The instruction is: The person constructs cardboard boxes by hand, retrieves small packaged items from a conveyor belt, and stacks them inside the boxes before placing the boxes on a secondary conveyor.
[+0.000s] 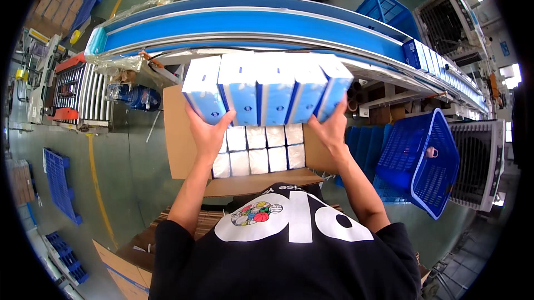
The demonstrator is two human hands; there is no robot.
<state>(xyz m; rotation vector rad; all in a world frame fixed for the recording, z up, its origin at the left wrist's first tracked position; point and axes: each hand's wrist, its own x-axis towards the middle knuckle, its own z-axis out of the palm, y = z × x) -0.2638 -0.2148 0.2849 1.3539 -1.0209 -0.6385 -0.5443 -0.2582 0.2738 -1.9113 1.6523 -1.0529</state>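
Note:
A row of several blue-and-white tissue packs [272, 100] is squeezed end to end between my two hands. My left hand [207, 133] presses on the left end of the row, its thumb on the near face. At the right end my right hand [332, 130] grips the last pack, which leans outward. The row is above the far part of an open cardboard box [179, 144] and hides that part. Inside the box, more tissue packs [258, 161] lie in neat rows with their white sides up.
A blue conveyor belt [256, 22] runs across behind the box, with a line of packs [434, 62] at its right end. To the right stands a blue plastic basket [397, 152]. A roller conveyor [92, 94] and blue pallets [60, 183] are at left.

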